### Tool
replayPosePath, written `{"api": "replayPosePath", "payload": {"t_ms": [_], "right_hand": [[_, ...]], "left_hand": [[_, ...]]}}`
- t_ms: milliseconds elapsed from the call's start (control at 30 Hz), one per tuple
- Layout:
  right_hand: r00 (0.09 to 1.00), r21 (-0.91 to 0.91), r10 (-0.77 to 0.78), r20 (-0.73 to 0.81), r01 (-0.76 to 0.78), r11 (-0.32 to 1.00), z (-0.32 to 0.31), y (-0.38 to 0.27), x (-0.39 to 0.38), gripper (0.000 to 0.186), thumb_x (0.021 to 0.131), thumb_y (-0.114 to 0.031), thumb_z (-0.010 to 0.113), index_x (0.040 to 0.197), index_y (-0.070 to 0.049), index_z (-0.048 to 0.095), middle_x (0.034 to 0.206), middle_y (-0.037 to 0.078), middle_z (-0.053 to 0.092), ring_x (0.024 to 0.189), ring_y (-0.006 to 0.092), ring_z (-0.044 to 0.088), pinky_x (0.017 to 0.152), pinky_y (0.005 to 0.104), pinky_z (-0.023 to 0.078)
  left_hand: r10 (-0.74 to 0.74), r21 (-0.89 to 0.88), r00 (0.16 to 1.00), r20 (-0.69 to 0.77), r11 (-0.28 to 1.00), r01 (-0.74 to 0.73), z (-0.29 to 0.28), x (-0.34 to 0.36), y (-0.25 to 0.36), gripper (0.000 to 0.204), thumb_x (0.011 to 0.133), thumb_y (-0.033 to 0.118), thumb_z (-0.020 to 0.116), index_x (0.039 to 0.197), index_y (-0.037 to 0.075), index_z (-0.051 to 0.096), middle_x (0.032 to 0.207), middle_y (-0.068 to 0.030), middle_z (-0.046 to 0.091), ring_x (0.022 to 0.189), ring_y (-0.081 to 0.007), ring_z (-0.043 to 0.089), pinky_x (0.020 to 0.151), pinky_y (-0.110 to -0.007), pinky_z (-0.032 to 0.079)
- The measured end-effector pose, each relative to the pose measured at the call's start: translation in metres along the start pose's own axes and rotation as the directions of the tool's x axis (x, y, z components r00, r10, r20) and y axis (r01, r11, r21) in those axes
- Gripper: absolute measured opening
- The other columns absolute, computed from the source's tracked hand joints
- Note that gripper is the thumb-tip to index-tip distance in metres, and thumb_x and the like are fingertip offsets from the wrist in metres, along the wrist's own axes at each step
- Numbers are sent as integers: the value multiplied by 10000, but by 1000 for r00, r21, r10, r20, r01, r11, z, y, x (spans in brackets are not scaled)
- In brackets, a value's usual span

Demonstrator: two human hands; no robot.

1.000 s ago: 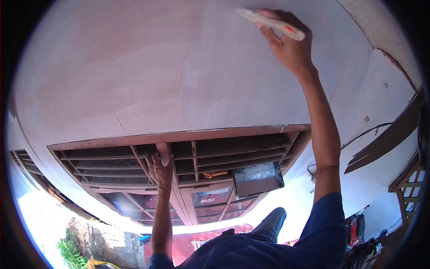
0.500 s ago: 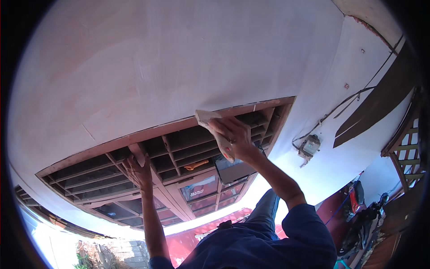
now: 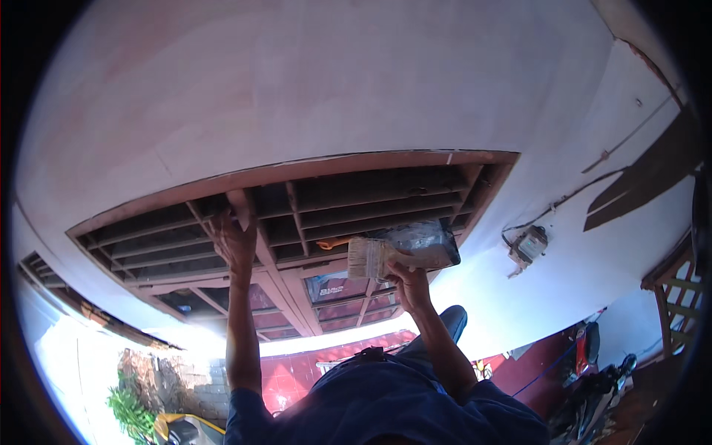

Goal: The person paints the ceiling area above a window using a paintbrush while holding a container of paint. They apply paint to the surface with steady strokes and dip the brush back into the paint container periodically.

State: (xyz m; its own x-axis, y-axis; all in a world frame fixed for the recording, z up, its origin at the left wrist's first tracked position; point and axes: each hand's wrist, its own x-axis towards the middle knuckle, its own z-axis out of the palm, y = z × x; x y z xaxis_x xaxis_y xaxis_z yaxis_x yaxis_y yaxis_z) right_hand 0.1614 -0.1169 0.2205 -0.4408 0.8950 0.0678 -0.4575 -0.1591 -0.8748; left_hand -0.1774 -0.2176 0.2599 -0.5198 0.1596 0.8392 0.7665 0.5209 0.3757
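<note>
My right hand point(image 3: 409, 285) holds a wide flat paintbrush point(image 3: 367, 258), its pale bristles turned left. Behind the brush is a dark rectangular tray point(image 3: 443, 236) with greyish, smeared surfaces, partly hidden by the brush. An orange-handled tool point(image 3: 332, 242) lies just left of the bristles; its other end is hidden. My raised left hand point(image 3: 234, 241) is closed around an upright wooden bar point(image 3: 243, 204) of the slatted vent above the window. The fingertips are partly in shadow. Above both hands spreads the pale painted wall point(image 3: 311, 89).
The brown window frame point(image 3: 282, 167) runs along the wall, with glass panes point(image 3: 345, 289) below the slats. At the right, a small grey box point(image 3: 529, 246) with a cable is fixed to the wall. A motorcycle point(image 3: 593, 393) stands below right, and a green plant point(image 3: 133, 408) below left.
My right hand has come down from the frame's top edge with the paintbrush, which now points left in front of the tray. My left hand has stayed on the wooden bar.
</note>
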Motion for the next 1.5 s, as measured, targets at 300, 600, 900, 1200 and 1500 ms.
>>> {"api": "replayPosePath", "payload": {"t_ms": [300, 600, 900, 1200, 1500], "right_hand": [[460, -360, -551, 696, 888, 286, 136, -111, 55, 247, 841, -96, 675, 1060, 0, 617, 989, 106, 654, 880, 158, 630, 772, 273, 507], [452, -340, -459, 765, 889, 308, 177, -119, 69, 231, 867, -138, 651, 1054, -6, 622, 961, 112, 660, 863, 166, 639, 770, 280, 501], [404, -361, -382, 831, 915, 182, 181, -104, 75, 212, 852, -132, 665, 1029, -20, 637, 909, 91, 682, 813, 154, 659, 732, 273, 510], [177, -236, -312, 934, 958, -164, 237, -127, 105, 202, 799, -189, 674, 942, -47, 657, 829, 131, 665, 718, 266, 654, 646, 350, 523], [-9, -234, -439, 898, 836, -496, 297, -207, 116, 263, 789, -238, 682, 932, -17, 667, 730, 137, 663, 603, 275, 651, 601, 348, 527]], "left_hand": [[-133, 7, 986, -99, 991, 134, -29, 13, -46, 473, 741, 254, 686, 1135, 33, 547, 1047, -176, 539, 993, -367, 529, 837, -460, 441], [-339, -73, 941, -15, 939, 337, -32, 18, -69, 587, 714, 374, 724, 1116, -7, 529, 1083, -223, 522, 1007, -389, 501, 866, -467, 412], [-73, -45, 977, -200, 997, 65, -32, 43, -78, 554, 668, 355, 736, 1062, 0, 577, 1023, -191, 544, 993, -367, 515, 841, -456, 429], [-85, -98, 977, -195, 993, 67, -26, 47, -71, 185, 735, 254, 700, 827, 96, 673, 808, -101, 623, 789, -316, 595, 699, -426, 477], [-42, -78, 984, -172, 997, 29, -19, 44, -76, 175, 747, 237, 684, 824, 87, 640, 789, -109, 611, 779, -326, 590, 665, -441, 472]]}}
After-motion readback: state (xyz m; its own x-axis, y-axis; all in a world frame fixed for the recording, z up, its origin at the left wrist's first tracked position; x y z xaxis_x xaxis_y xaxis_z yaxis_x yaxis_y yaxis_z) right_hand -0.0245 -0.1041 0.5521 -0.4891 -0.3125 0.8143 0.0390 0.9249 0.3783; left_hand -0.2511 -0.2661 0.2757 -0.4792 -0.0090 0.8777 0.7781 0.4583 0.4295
